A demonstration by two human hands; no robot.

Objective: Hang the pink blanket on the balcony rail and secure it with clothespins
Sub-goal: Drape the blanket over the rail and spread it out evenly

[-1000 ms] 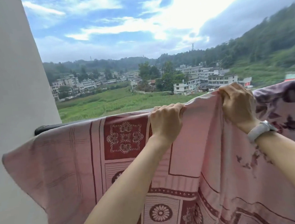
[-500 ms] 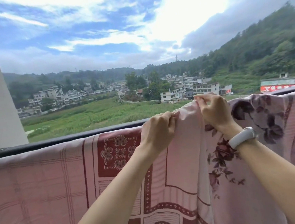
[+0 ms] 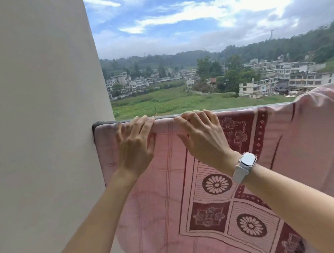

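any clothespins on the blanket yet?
No: none shows along the rail, where the pink blanket hangs with the left hand and right hand resting spread on its top edge.

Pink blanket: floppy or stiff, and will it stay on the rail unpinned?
Probably floppy: the pink blanket drapes over the rail and bunches at the right. Likely thin and light, so it may slide; no clothespins visible yet.

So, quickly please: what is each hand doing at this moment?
Left hand: open, fingers spread, pressing the pink patterned blanket on the rail.
Right hand: open, pressing the same blanket.
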